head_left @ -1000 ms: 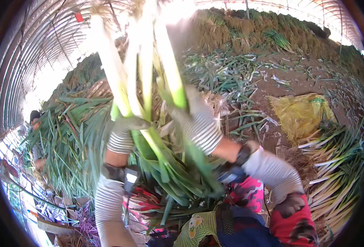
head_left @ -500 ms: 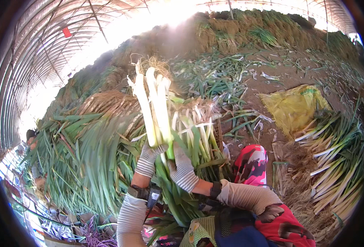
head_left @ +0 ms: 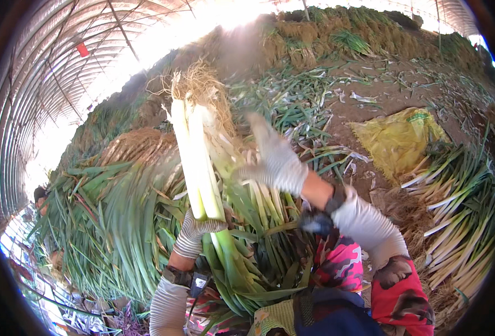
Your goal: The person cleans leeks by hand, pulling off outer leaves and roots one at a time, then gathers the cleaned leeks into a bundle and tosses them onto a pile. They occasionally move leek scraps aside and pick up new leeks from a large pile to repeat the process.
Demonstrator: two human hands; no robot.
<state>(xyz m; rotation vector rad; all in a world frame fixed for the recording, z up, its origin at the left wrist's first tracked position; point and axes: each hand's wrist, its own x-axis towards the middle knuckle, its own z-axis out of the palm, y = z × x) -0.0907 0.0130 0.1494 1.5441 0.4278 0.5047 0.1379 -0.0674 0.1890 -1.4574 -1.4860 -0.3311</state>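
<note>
My left hand [head_left: 198,232], in a striped glove, is closed round several leeks [head_left: 196,162]. They stand nearly upright, white stems and shaggy roots on top, green leaves hanging toward my lap. To their right, my right hand [head_left: 275,159] is raised, blurred, fingers stretched and thumb apart, with nothing visible in it. A pale, smeared strip of leaf or outer skin [head_left: 224,157] lies between that hand and the stems. Behind my hands more leeks [head_left: 267,201] lie with white stems showing.
A large heap of leeks [head_left: 107,224] fills the left. On the right lie a yellow woven sack [head_left: 395,140] and a row of leeks [head_left: 463,218]. Leaf scraps [head_left: 298,106] litter the soil ahead. Stacked leeks [head_left: 337,36] line the back, and part of another person [head_left: 40,196] shows far left.
My right hand has left the leeks' lower stems and swung up and to the right, opening. My left hand still holds the leeks, now slightly lower and further left.
</note>
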